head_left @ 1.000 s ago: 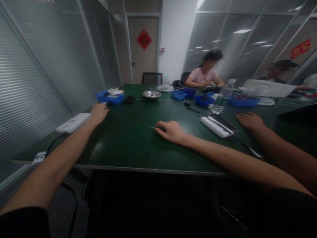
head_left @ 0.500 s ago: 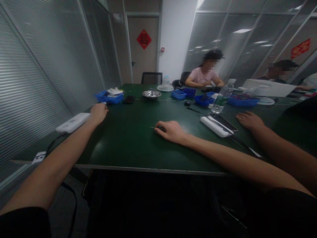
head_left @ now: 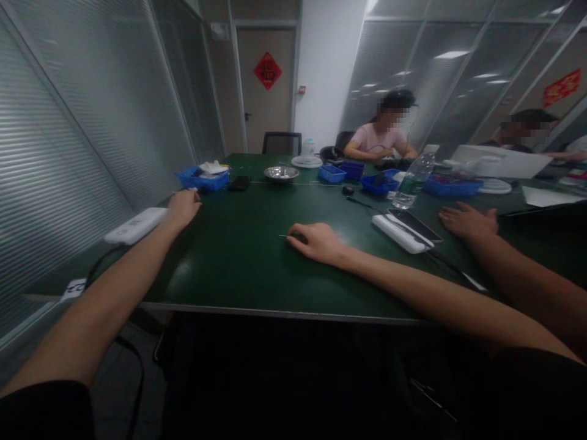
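My right hand (head_left: pixel 318 241) rests on the dark green table (head_left: pixel 238 269), thumb and forefinger pinched. A thin needle-like rod (head_left: pixel 283 236) sticks out leftward from the fingertips; the rest of it is hidden in the hand. My left hand (head_left: pixel 183 206) lies farther off at the left, its fingers curled down by the table's left side. What those fingers hold, if anything, cannot be made out. Just beyond it is a blue tray (head_left: pixel 202 179) with white tissue on top. A white power strip (head_left: pixel 135 226) lies beside my left wrist.
A metal bowl (head_left: pixel 281 175) stands farther back, near a black phone-like object (head_left: pixel 239 183). At the right are another white power strip (head_left: pixel 403 235), a dark phone (head_left: pixel 415 225), a water bottle (head_left: pixel 413 183) and a co-worker's hand (head_left: pixel 468 221). Across the table sits a person (head_left: pixel 378 137).
At the right, the co-worker's hand has turned, with its thumb now showing apart. A pale sheet has come into view beyond that arm. My own hands stay in place.
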A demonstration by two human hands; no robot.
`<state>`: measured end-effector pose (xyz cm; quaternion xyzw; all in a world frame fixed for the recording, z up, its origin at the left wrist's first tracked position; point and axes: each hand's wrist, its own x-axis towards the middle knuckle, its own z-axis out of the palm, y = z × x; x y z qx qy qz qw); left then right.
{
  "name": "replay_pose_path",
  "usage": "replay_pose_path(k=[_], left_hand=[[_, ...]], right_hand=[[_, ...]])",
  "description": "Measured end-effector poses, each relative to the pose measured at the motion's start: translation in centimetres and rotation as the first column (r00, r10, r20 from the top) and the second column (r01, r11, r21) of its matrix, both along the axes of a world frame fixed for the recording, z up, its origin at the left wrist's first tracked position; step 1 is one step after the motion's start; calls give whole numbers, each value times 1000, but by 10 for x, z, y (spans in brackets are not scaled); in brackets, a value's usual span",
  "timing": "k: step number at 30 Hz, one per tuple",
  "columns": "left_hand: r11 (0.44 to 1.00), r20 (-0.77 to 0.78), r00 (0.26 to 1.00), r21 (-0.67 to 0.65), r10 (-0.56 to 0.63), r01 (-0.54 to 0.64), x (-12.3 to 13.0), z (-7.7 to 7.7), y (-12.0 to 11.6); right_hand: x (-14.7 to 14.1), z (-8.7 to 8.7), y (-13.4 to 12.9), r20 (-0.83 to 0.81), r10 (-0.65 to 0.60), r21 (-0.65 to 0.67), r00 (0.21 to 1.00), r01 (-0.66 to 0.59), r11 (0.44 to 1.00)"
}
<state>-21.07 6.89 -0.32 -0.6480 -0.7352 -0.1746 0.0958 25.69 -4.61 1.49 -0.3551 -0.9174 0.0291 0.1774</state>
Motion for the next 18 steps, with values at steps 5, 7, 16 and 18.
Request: replay_pose_path(k=[5,7,16,18], left_hand=[[1000,-32,999,19,22,-21,1,1,-1],[999,-26,999,35,26,-26,2,2,-2],[999,20,999,-18,37,-37,7,9,-7],[1000,75,997,-22,-4,5,9,10,-11]], right_hand=[[0,-1,1,3,6,5,1000,-6,1000],[0,-2,1,1,11,5,1000,-11,1000],[1,-3,2,1,14,33,1000,-14,999],[1,-4,3,8,12,36,1000,-12,999]])
